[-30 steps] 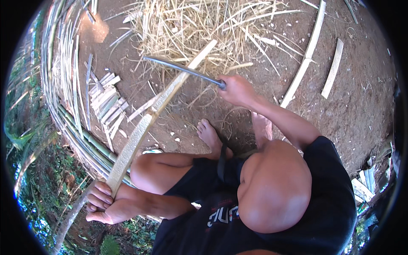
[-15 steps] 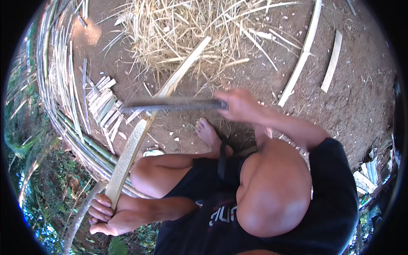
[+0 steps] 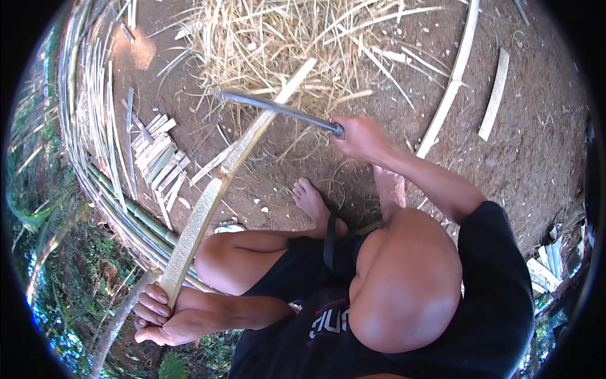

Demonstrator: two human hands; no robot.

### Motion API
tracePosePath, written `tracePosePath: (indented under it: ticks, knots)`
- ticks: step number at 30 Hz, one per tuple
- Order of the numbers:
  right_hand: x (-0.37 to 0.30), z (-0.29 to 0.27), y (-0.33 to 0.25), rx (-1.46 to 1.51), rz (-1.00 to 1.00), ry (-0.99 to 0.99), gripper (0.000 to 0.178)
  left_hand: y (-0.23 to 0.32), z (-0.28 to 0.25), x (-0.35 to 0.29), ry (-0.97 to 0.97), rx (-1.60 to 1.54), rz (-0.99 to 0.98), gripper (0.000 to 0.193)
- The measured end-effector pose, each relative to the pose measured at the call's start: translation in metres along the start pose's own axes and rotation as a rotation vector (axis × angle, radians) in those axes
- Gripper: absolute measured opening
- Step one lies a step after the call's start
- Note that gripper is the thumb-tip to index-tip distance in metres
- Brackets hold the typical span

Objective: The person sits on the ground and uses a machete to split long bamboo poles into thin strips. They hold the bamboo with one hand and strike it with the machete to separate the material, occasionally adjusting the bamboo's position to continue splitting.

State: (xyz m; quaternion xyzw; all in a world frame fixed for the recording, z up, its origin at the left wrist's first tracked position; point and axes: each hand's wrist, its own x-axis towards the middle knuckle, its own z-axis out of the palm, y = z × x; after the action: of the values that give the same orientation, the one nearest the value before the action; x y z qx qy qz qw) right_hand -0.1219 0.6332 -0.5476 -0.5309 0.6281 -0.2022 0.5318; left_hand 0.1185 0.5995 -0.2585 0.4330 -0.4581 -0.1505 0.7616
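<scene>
My left hand [image 3: 158, 316] is closed round the near end of a long split bamboo strip [image 3: 197, 232], at the lower left. The strip slants up and away to the right, with a node partway along it and its far end over the shavings. In my right hand [image 3: 361, 137] is the dark handle of a machete [image 3: 278, 107], fingers wrapped round it. Its long blade points left and lies across the upper part of the strip. Whether the edge touches the strip, I cannot tell.
A heap of pale shavings [image 3: 278, 38] covers the ground ahead. Short cut bamboo pieces [image 3: 158, 155] lie at the left, beside long poles and strips [image 3: 129, 205]. At the right are a long strip [image 3: 451, 88] and a shorter strip [image 3: 494, 95]. My bare foot [image 3: 310, 197] rests between.
The machete has moved up and away along the bamboo strip, from near the node toward the far end, and its tip has swung farther from me. My left hand has stayed almost in place.
</scene>
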Motion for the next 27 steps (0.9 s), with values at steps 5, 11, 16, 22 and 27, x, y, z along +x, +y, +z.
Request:
tracePosePath:
  ticks: [5,11,16,22,27]
  knots:
    - [0.013,0.031,0.043,0.018,-0.133,0.199,0.019,-0.003,0.001,0.002,-0.014,0.015,-0.002,0.041]
    - [0.008,0.004,0.026,-0.047,-0.094,-0.054,0.021,-0.004,-0.015,0.01,-0.093,-0.075,-0.05,0.037]
    - [0.039,0.0,0.061,-0.049,0.143,0.093,0.015,-0.01,0.005,0.008,0.017,0.089,0.037,0.036]
    - [0.023,0.005,0.066,-0.107,0.039,0.026,0.024,-0.017,-0.004,0.02,0.047,0.093,0.048,0.037]
    - [0.033,-0.009,0.062,0.02,0.25,-0.021,0.025,-0.019,0.002,0.022,0.06,0.162,0.048,0.041]
